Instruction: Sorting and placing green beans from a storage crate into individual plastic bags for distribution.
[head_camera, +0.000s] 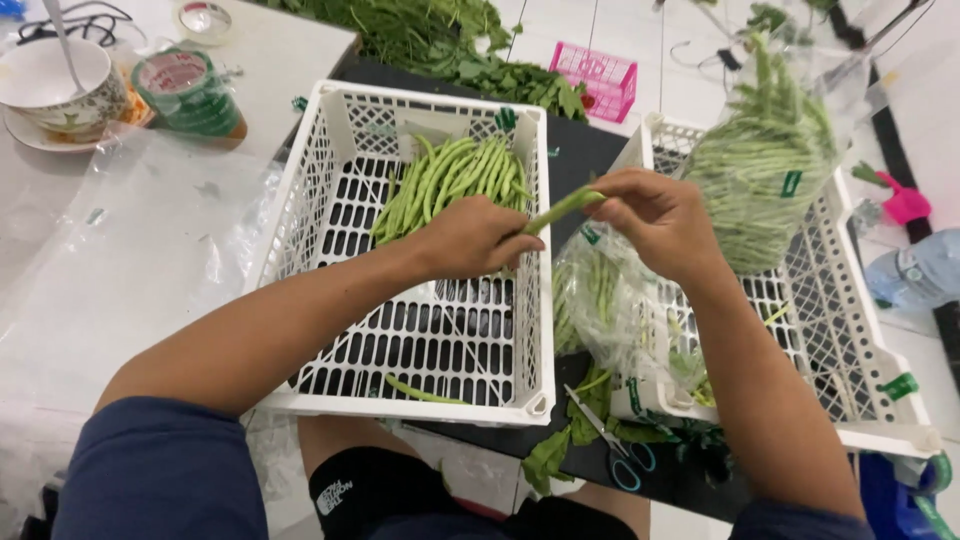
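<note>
My left hand and my right hand both pinch one green bean, held between the two crates. Behind my left hand a pile of loose green beans lies in the left white slatted crate. One stray bean lies on that crate's floor near me. The right white crate holds a big clear bag of beans standing tall. A smaller plastic bag with beans droops over its near left corner, under my right wrist.
Blue-handled scissors and leaf scraps lie on the dark surface between the crates. Leafy greens and a small pink basket sit at the back. On the left are clear plastic sheets, tape rolls, a cup on a saucer.
</note>
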